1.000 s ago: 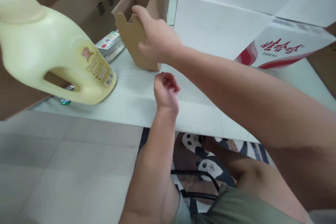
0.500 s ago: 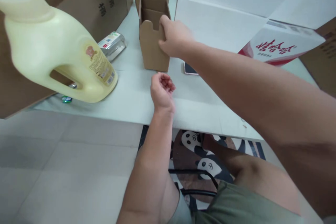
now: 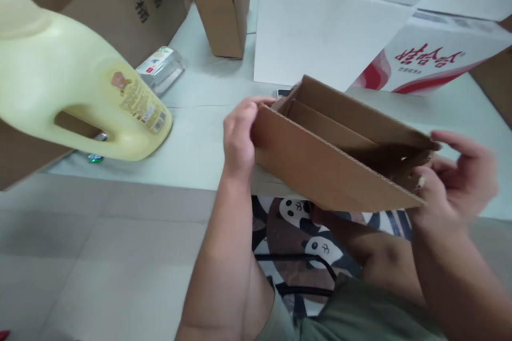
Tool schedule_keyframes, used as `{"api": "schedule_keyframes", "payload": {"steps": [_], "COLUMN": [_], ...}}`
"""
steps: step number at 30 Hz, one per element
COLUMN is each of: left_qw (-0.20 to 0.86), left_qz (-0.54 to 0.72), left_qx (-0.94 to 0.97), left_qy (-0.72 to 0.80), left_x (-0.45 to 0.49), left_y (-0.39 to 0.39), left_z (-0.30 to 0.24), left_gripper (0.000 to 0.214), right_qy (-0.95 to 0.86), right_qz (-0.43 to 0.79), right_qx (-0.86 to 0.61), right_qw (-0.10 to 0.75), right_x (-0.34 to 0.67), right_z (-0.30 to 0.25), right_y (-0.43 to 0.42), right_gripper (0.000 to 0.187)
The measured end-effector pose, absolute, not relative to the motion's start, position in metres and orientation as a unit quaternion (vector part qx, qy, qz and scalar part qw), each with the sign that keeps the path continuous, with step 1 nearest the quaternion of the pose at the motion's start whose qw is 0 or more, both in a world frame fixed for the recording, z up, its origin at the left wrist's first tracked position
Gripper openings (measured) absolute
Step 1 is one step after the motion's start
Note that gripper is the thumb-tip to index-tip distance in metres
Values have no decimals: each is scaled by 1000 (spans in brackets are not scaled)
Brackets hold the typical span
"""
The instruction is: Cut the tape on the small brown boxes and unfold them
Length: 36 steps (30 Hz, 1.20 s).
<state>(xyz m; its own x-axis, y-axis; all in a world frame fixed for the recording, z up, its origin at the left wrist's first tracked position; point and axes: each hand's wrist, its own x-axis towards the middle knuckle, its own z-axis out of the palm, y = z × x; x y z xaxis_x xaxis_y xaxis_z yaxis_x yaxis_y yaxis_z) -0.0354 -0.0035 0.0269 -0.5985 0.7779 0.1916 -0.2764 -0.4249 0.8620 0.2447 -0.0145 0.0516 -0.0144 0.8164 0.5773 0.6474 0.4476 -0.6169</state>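
A brown cardboard box [image 3: 320,165], open along its upper side, is held tilted above the table's front edge. My left hand [image 3: 240,133] is closed around its left end, with the thumb on the near wall and the fingers partly hidden behind. At the right end, my right hand [image 3: 456,181] grips the notched edges between thumb and fingers. A second brown cardboard box [image 3: 220,13] stands upright farther back on the table. The corner of a phone [image 3: 283,93] shows just behind the held box.
To the left stands a large yellow jug [image 3: 92,85] with a handle. Behind it are a clear-wrapped packet [image 3: 162,72] and a big carton [image 3: 132,10]. A white carton [image 3: 312,32] with red printing fills the back right. A small green wrapper [image 3: 95,158] lies near the table's left edge.
My right hand has brought the front cardboard box toward me and tipped it on its side. My left hand has closed on its other end. The rear box stays standing.
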Motion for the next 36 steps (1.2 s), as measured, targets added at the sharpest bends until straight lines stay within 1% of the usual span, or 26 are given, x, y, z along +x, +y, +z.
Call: {"api": "schedule_keyframes", "payload": {"steps": [2, 4, 7, 10, 12, 15, 19, 21, 24, 26, 27, 29, 31, 33, 36], "left_qw": [380, 382, 373, 350, 325, 289, 257, 264, 279, 271, 265, 259, 259, 267, 287], "left_qz": [760, 738, 712, 701, 698, 693, 692, 687, 680, 677, 674, 666, 656, 644, 634], "left_qx": [351, 402, 440, 441, 438, 451, 470, 468, 474, 494, 507, 530, 549, 564, 580], "left_qy": [394, 383, 401, 438, 465, 482, 485, 489, 484, 473, 468, 458, 450, 441, 423], "left_x": [-21, -12, -4, 0, 2, 6, 13, 16, 17, 16, 14, 12, 10, 8, 6], "left_y": [-4, -2, 2, 7, 10, 15, 19, 20, 20, 20, 20, 19, 19, 19, 19], "left_z": [28, 27, 23, 19, 17, 14, 12, 13, 11, 8, 5, 1, -2, -3, -3], "left_gripper": [24, 23, 24, 29, 36, 44, 45, 41, 32, 36, 39, 42, 41, 43, 55], "right_qy": [-666, -650, -670, -707, -719, -726, -725, -722, -717, -707, -699, -685, -686, -698, -712], "right_qz": [85, 92, 112, 87, 79, 107, 111, 88, 63, 73, 82, 93, 106, 140, 202], "right_qx": [-525, -518, -486, -454, -451, -444, -431, -452, -486, -494, -499, -514, -525, -514, -484], "right_qw": [523, 548, 550, 535, 523, 514, 525, 517, 497, 500, 506, 508, 493, 478, 467], "right_x": [255, 259, 261, 266, 272, 277, 277, 273, 268, 267, 268, 273, 281, 288, 294], "right_z": [35, 22, 9, -2, -9, -19, -24, -21, -16, -14, -13, -12, -12, -11, -11], "right_y": [-12, -4, 8, 11, 9, 3, -4, -6, -9, -10, -10, -8, -3, 4, 14], "right_gripper": [33, 34, 33, 33, 44, 62, 76, 73, 54, 49, 52, 65, 78, 87, 97]}}
